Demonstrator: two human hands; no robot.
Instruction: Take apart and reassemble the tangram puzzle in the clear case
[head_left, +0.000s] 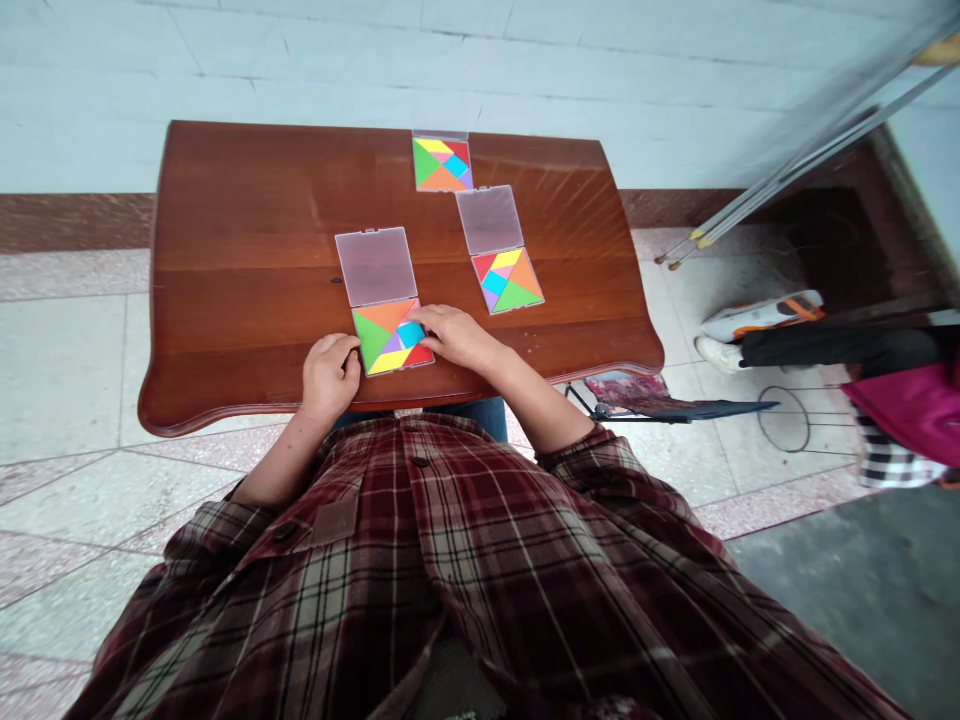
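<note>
A tangram case (pixel 431 361) lies open near the table's front edge, its clear lid (pixel 376 266) folded back. Colourful tangram pieces fill its tray, among them a green triangle (pixel 369 338) and an orange triangle (pixel 386 314). My left hand (pixel 330 376) has curled fingers, with the fingertips against the case's left edge. From the right, my right hand (pixel 457 335) reaches over the tray, thumb and fingers around the right end of a blue piece (pixel 409 334). That piece sits slightly askew, with pale gaps beside it. My fingers partly cover the pink piece and the red piece.
Two more open tangram cases with pieces lie on the brown wooden table (pixel 247 250): one at the back edge (pixel 442 165), one to the right (pixel 508 281). A folding stool (pixel 637 395) stands beside the table. Crutches (pixel 750 200) and a seated person's leg (pixel 817 348) are at right.
</note>
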